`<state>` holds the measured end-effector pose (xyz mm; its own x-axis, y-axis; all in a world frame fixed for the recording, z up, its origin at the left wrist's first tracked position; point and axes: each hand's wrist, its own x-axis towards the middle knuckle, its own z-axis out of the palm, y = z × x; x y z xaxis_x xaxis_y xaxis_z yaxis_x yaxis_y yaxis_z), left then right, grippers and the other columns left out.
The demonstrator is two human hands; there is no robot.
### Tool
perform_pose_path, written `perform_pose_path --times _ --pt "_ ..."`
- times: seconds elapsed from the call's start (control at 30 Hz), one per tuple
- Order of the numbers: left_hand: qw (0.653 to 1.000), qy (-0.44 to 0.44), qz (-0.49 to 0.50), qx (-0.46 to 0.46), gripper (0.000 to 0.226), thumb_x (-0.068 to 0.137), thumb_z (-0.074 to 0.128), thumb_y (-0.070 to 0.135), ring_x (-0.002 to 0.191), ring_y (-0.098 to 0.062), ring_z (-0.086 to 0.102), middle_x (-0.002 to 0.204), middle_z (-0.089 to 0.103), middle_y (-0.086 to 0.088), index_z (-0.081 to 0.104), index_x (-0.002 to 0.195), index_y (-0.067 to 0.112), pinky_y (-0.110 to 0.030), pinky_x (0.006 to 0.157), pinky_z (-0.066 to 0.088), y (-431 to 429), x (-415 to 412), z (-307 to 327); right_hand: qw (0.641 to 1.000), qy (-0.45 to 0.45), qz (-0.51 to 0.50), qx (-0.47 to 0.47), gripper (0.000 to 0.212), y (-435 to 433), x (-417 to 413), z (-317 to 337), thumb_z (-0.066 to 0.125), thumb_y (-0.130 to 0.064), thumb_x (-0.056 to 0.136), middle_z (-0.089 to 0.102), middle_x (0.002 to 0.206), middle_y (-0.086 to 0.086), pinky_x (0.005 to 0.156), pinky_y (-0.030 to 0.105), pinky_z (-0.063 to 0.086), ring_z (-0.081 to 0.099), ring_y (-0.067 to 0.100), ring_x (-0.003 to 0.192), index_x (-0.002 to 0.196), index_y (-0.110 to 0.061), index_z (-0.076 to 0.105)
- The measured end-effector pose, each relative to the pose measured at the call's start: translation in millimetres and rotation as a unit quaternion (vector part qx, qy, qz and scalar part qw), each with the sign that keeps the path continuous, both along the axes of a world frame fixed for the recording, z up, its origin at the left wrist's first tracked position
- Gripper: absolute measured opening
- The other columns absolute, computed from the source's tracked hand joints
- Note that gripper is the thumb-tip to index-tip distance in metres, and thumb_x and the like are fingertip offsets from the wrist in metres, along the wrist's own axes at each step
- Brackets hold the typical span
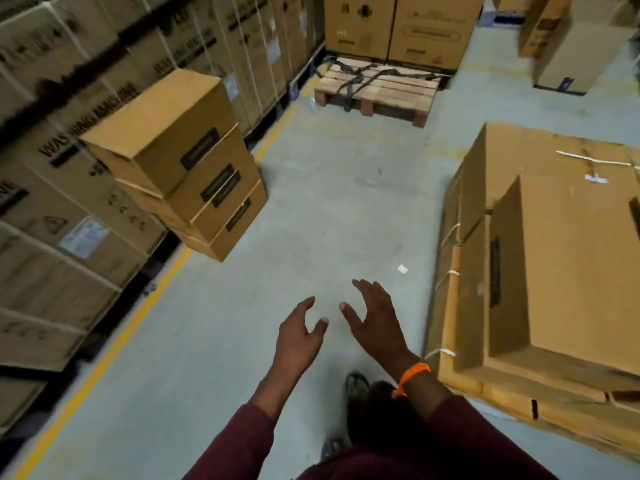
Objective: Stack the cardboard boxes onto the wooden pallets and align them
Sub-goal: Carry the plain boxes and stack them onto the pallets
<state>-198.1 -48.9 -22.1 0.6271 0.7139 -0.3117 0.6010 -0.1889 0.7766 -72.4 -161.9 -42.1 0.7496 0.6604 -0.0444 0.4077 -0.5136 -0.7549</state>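
over floor, left hand & right hand out, fingers spread.

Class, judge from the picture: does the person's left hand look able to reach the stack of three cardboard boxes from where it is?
Probably not yet. The left hand hangs open over the floor, well short of the stack of three cardboard boxes. Nothing blocks the way; stepping closer should do.

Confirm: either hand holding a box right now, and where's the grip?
Nothing held. The left hand and right hand are both open and empty over the floor.
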Motion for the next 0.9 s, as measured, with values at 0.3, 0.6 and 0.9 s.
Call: perform_pose_path --times 0.3,0.6,0.9 --pt "0.998 -0.02 0.056 -0.013 0.052 0.097 0.064 0.032 0.139 -0.012 0.045 0.15 0.05 0.008 0.048 0.147 0.026 -0.034 0.114 0.04 216.5 60.5 4.0 0.999 0.048 0.01 -0.002 0.054 221.8 70.7 -14.1 0.069 -0.031 0.097 0.053 0.148 0.009 0.113 0.026 0.023 0.037 0.03 0.146 0.144 -0.011 0.054" --pt "0.99 -0.028 0.135 0.02 0.049 0.097 0.062 0.038 0.129 -0.014 0.053 0.145 0.054 0.008 0.051 0.144 0.026 -0.038 0.107 0.045 451.1 93.7 72.8 0.993 0.032 0.109 0.03 0.052 491.5 108.1 45.7 0.069 -0.029 0.096 0.057 0.144 0.01 0.111 0.029 0.033 0.047 0.028 0.137 0.143 -0.011 0.055" --pt "0.976 -0.06 0.201 -0.052 0.047 0.097 0.066 0.029 0.079 0.003 0.052 0.104 0.065 0.01 0.052 0.142 0.024 -0.022 0.07 0.043 681.7 69.8 38.3 0.99 0.106 0.095 0.013 0.054 670.5 88.1 25.8 0.074 -0.035 0.092 0.061 0.142 0.003 0.108 0.044 0.047 0.056 0.019 0.132 0.14 -0.016 0.059"
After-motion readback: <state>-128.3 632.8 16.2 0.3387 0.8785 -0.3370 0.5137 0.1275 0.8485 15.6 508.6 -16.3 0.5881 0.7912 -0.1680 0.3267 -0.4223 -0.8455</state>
